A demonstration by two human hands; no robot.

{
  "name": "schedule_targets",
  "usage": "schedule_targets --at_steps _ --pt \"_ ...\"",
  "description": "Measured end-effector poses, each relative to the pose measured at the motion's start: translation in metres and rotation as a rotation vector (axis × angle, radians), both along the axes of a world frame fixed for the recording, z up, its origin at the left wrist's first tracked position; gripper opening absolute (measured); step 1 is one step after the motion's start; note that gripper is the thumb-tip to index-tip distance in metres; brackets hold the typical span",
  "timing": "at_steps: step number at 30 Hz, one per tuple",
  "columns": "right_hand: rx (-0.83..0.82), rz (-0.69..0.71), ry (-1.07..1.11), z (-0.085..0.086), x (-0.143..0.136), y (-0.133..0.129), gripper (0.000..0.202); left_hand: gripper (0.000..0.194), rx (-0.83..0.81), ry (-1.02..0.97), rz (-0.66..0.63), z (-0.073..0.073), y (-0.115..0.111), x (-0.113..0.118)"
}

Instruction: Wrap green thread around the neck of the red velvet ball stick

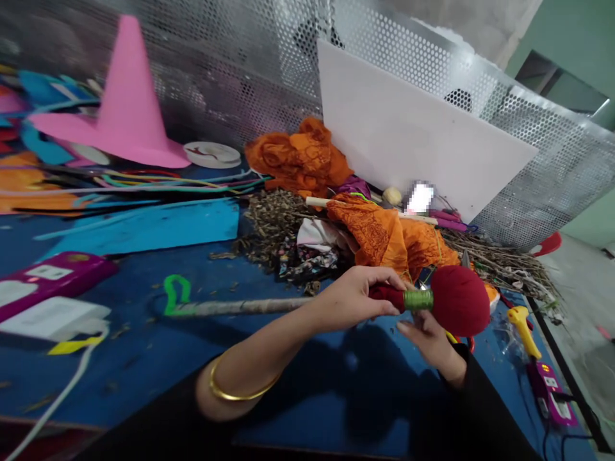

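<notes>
A stick (250, 308) lies low over the blue table, with a round head (460, 301) of dark red cloth at its right end. Shiny green thread or wire (418, 299) is wound round the cloth just below the head. A bent bright green strip (177, 296) sits at the stick's left end. My left hand (358, 291), on the gold-bangled arm, is closed round the red cloth left of the green winding. From below, my right hand (430, 339) pinches at the winding, thumb in front; its other fingers are partly hidden behind the stick.
Orange cloth (384, 234), dry twigs (273, 224) and a white board (413, 128) stand behind my hands. At the left are a pink pointed hat (127, 102), blue sheet (154, 227) and purple power strip (57, 275). A yellow glue gun (524, 330) lies at the right.
</notes>
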State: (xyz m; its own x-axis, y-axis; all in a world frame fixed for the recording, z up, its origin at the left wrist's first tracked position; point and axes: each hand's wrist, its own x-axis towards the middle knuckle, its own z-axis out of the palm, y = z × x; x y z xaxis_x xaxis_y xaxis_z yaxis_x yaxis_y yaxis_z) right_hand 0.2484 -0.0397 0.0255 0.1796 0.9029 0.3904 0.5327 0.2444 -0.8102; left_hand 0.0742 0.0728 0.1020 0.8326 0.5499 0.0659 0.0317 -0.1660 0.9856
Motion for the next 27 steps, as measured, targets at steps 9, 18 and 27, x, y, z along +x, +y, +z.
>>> schedule_targets --at_steps 9,18,27 --pt "0.39 -0.043 -0.436 0.024 -0.02 -0.022 0.017 0.02 0.091 0.017 0.074 -0.012 0.012 0.008" --pt "0.128 0.132 0.799 0.017 -0.037 -0.013 0.032 0.025 0.394 0.187 0.063 -0.03 0.006 0.021" --pt "0.037 -0.061 1.038 0.027 -0.053 -0.024 0.035 0.032 0.598 0.256 0.109 -0.035 -0.004 0.025"
